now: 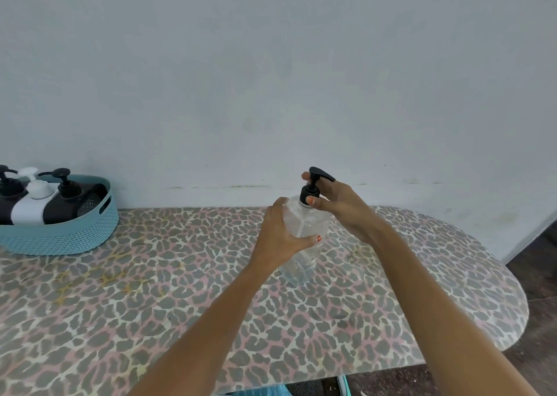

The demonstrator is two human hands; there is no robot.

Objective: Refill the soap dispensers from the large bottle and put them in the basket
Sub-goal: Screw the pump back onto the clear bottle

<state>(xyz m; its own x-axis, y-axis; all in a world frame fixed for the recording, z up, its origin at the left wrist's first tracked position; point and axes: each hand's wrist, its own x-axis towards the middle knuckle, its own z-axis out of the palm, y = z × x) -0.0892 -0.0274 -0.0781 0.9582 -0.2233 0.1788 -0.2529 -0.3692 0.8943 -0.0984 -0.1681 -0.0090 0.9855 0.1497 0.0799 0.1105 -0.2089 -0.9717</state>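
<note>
A clear plastic bottle (304,245) with a black pump top (313,181) stands on the leopard-print table (150,290), right of centre. My left hand (280,236) grips the bottle's body from the left, thumb across its front. My right hand (334,203) holds the black pump collar, fingers curled around the neck. At the far left a teal basket (60,236) holds three dispensers: two black ones (64,197) and a white one (31,203), all with pump tops.
A pale wall rises just behind the table. The table's rounded right end (512,290) borders dark flooring (536,269). A strip of teal fabric (262,391) shows at the bottom edge.
</note>
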